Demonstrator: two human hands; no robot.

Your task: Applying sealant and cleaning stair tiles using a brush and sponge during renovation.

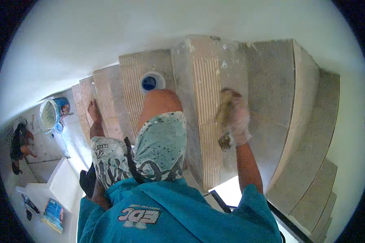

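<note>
My right hand (240,121), in a pale glove and smeared by motion, is closed on a yellowish-brown rag (225,109). The rag lies against the dusty grey stair step (235,73), beside its ribbed beige edge strip (207,117). A darker, crumpled end hangs below the fingers. At the lower left, my left forearm (99,197) comes out of the teal sleeve. A black shape (87,182) lies at its end, perhaps a glove, and my left fingers cannot be made out. A white tub (160,81) with a blue inside stands on a step by my knee.
More grey steps (308,137) continue on the right, along the pale wall (190,20). On the tiled floor at the left stand a blue bucket (64,106) with whitish contents and a dark cloth heap (20,146). A blue-and-yellow packet (52,214) lies on a white ledge (67,190).
</note>
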